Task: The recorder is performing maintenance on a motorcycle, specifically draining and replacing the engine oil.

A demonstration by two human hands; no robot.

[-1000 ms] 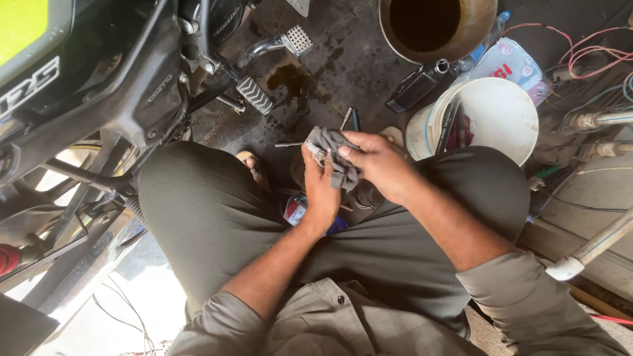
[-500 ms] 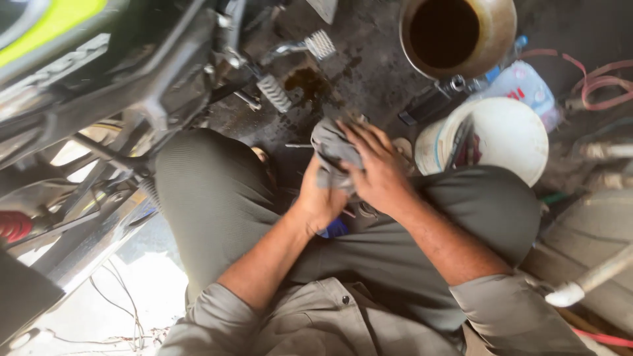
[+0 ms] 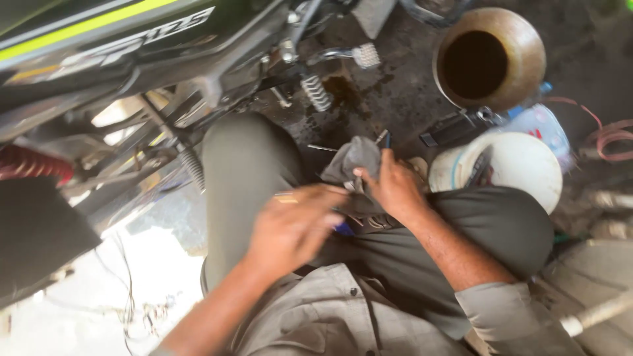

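I am squatting beside a motorcycle (image 3: 119,59), knees in olive trousers. My right hand (image 3: 395,191) grips a crumpled grey rag (image 3: 356,157) between my knees, over the dirty floor. A thin tool with a blue grip (image 3: 383,137) pokes up just behind the rag. My left hand (image 3: 290,227) is blurred, a little apart from the rag on its left, fingers pointing toward it. A thin pale metal sliver (image 3: 285,196) shows at its knuckles; whether the hand holds it is unclear.
The motorcycle's foot peg (image 3: 364,55) and a coil spring (image 3: 315,92) hang over an oil stain. A brass pot (image 3: 521,39) stands far right, then a white bucket (image 3: 527,168), a plastic bottle (image 3: 542,124) and a pink hose (image 3: 610,138). Red shock spring (image 3: 33,165) at left.
My left hand has come off the rag and drawn back toward my body. My right hand keeps the rag. My head has tipped, shifting the scene right and down.
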